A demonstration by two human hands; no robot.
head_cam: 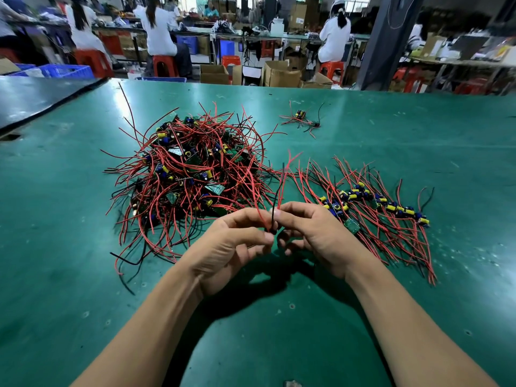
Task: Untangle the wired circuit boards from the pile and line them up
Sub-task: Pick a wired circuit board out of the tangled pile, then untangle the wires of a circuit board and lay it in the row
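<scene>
With left hand (231, 247) and right hand (315, 236) pinching wires (282, 188); lined up a short row (371, 202), leaving big pile (192, 169) tangled.

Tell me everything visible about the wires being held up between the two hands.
The held wires are thin, flexible insulated leads, a few red and one black. They rise roughly upright, the red tips splaying above the green table. The left hand and right hand both pinch their lower ends; any attached board is hidden.
</scene>
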